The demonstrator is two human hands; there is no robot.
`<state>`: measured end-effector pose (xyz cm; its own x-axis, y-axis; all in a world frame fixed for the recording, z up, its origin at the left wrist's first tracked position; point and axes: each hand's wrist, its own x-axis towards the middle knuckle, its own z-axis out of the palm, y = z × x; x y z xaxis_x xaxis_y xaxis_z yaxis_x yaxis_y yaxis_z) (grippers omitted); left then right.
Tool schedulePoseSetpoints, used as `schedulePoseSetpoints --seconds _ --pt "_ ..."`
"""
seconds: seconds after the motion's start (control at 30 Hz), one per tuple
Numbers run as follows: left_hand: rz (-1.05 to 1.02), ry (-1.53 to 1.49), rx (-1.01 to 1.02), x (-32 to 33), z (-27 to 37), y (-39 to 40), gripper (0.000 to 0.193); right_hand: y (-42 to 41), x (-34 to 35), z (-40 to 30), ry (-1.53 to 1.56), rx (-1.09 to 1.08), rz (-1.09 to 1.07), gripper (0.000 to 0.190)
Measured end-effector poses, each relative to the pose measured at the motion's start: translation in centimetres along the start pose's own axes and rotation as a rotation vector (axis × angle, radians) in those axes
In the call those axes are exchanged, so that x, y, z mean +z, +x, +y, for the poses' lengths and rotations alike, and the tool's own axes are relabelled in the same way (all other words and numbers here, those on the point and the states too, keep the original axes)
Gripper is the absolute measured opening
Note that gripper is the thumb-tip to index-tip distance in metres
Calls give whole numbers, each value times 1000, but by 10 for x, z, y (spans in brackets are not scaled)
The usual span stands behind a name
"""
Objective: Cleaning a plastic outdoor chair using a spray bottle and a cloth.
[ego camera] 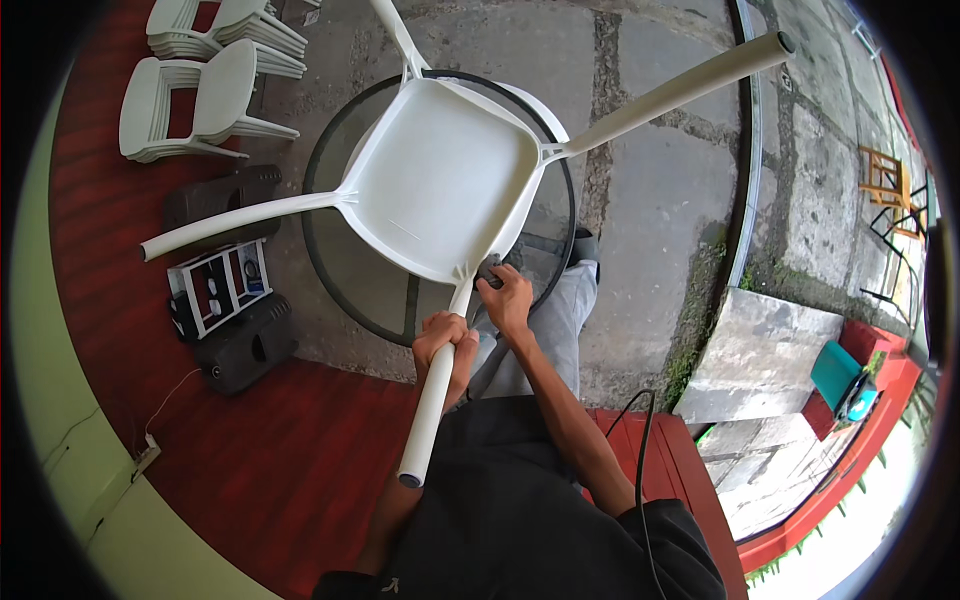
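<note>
An upturned white plastic chair point(442, 180) rests on a round glass-topped table point(375, 300) with a dark rim. Its legs point outward and up, and the seat's underside faces me. My left hand point(444, 341) is wrapped around the near chair leg point(429, 420), whose capped end points toward my body. Just right of where that leg joins the seat, my right hand point(506, 300) holds a dark grey cloth or sponge point(490, 270) against the chair's edge. My fingers partly cover it, so its exact kind is unclear.
Stacked white chairs point(225, 105) stand at the upper left on a red floor point(300, 450). Black cases point(247, 345) and a white rack point(221, 289) sit at left. Below them, a power strip point(146, 457) lies by the wall. A dark cable point(641, 465) hangs by my right arm.
</note>
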<state>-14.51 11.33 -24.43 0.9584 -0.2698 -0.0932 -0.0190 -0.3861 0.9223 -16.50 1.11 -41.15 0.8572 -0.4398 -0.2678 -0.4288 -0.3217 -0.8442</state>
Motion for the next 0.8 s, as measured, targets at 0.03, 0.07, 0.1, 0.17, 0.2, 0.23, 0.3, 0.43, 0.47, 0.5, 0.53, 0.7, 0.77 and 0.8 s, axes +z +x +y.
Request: schedulePoseSetpoints --seconds 0.03,0.07,0.1,0.17,0.2,0.23,0.3,0.43,0.47,0.5,0.53,0.7,0.77,0.8 --pt "0 -3 -18 0 -1 -1 28 -3 1 0 -7 25 -35 29" --pt "1 -7 -36 0 -2 -1 28 -5 1 0 -14 50 -71 28" --pt "-4 -2 -34 -1 -2 -2 28 -7 1 0 -8 53 -68 28" --pt "-29 6 -6 -3 -2 -1 27 -8 -3 2 -1 38 -115 28" --pt "-30 9 -7 -4 0 -1 27 -7 -6 2 2 40 -116 28" --pt "-33 -11 -34 -5 2 0 27 -4 -9 3 -22 83 -212 28" --pt "-83 -23 -77 -12 3 -2 23 2 -17 7 -48 121 -312 29" --pt "-127 -36 -42 -11 -12 -1 10 18 -32 21 294 181 -337 42" --pt "-110 50 -59 -14 -14 -3 14 21 -40 6 580 343 -388 46" --pt "-97 130 -73 -14 -17 -4 26 26 -51 -12 859 509 -427 51" --pt "-89 133 -74 -18 -25 -7 26 34 -61 -16 836 559 -614 58" --pt "-82 229 -364 -38 -47 8 49 49 -78 -37 782 457 -921 66" --pt "-110 240 -255 -35 -49 24 47 52 -77 -49 613 326 -993 67" --pt "-150 258 -138 -35 -51 33 44 54 -73 -49 606 326 -1002 67"
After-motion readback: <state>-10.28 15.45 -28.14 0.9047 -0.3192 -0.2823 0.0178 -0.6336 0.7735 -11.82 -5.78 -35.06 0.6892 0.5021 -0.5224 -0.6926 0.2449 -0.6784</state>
